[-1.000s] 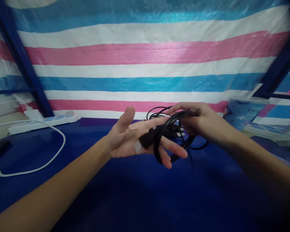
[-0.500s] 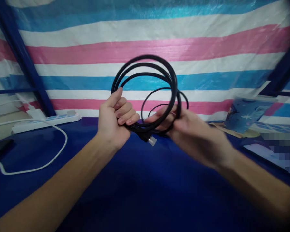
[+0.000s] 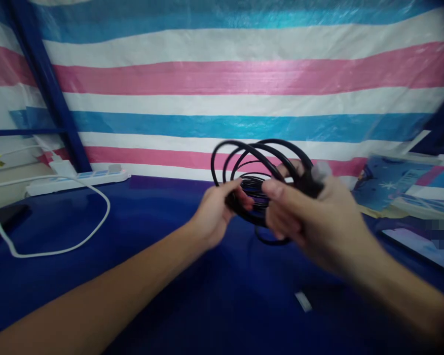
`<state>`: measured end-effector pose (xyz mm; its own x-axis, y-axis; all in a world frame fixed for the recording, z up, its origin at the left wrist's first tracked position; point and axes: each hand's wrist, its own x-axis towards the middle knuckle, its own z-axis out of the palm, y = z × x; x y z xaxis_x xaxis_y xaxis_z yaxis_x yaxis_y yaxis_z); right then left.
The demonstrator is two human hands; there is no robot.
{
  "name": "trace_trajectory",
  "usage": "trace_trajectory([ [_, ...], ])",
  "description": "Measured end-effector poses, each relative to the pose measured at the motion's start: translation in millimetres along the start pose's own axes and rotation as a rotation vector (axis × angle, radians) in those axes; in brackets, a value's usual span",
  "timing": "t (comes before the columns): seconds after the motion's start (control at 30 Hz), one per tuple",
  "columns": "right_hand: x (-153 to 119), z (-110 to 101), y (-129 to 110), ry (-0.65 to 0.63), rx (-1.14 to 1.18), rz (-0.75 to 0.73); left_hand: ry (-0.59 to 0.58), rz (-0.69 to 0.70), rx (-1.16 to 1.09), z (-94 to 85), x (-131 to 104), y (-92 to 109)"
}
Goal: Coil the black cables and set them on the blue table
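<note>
A coiled black cable (image 3: 261,148) is held above the blue table, its loops spread between both hands. My right hand (image 3: 314,212) is closed around the coil's right side; a blurred, pale plug end (image 3: 321,170) sticks up beside its knuckles. My left hand (image 3: 218,212) pinches the lower left of the loops between thumb and fingers. Behind the hands shows a coil of thinner black cable (image 3: 253,183); whether it joins the held one I cannot tell. A small silvery, plug-like tip (image 3: 303,301) shows below my right forearm, its dark body hard to make out.
A white power strip (image 3: 77,182) with a charger and white cord (image 3: 105,202) is at the left, near a dark flat object (image 3: 7,222). To the right are a blue printed package (image 3: 388,180) and a phone-like device (image 3: 414,246). A striped sheet (image 3: 222,79) hangs behind the table.
Both hands have moved right and the coil has come lower and tilted. My right hand now grips the bundle near a plug; my left has shifted along the loops. The thin coil is more visible.
</note>
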<state>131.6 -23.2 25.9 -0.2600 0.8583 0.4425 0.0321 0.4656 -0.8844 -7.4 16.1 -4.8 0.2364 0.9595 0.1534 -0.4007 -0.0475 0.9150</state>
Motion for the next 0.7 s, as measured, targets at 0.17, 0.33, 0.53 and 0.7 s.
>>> trace_trajectory([
  [0.17, 14.0, -37.3, -5.5, -0.362, -0.054, 0.444, -0.329, 0.050, 0.362, -5.6, 1.6, 28.3],
  [0.33, 14.9, -38.4, 0.8, -0.354, -0.195, 0.354, -0.239, 0.083, 0.493, 13.0, -6.8, 21.6],
  [0.53, 18.6, -19.6, 29.7, -0.031, 0.228, 0.179, 0.148, 0.164, 0.031, 4.3, 5.1, 18.7],
  [0.7, 21.0, -20.0, 37.5, 0.040, 0.278, 0.203, 0.059, 0.146, 0.027, -8.3, 13.1, 7.2],
])
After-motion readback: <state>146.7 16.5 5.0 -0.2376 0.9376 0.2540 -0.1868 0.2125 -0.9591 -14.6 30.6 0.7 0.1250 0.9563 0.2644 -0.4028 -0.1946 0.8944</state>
